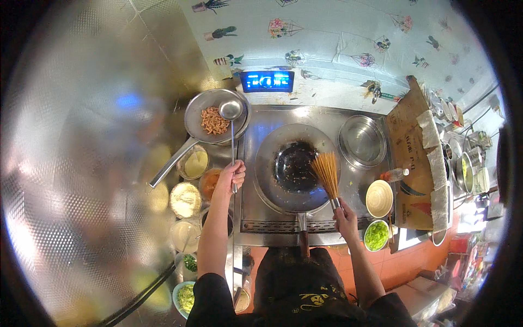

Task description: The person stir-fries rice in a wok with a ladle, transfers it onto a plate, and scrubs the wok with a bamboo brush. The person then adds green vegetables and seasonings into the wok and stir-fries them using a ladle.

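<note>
My left hand [233, 178] grips the handle of a long metal ladle [231, 110]. The ladle's bowl lies over a long-handled metal pan [196, 112] at the upper left, beside a heap of cooked shredded meat [214, 121]. In my right hand [345, 218] is a bamboo wok brush [327, 171], its bristles over the right side of the wok [269, 155]. Dark liquid with small bits sits in the middle of the wok, whose wooden handle [304, 244] points towards me.
Bowls of seasonings, one with pale powder [185, 200], line the left side. Right of the wok stand a metal basin of liquid [363, 141], a plastic bottle [395, 175], a beige bowl [379, 198] and a bowl of chopped greens [376, 236]. A cardboard sheet [410, 163] stands behind them.
</note>
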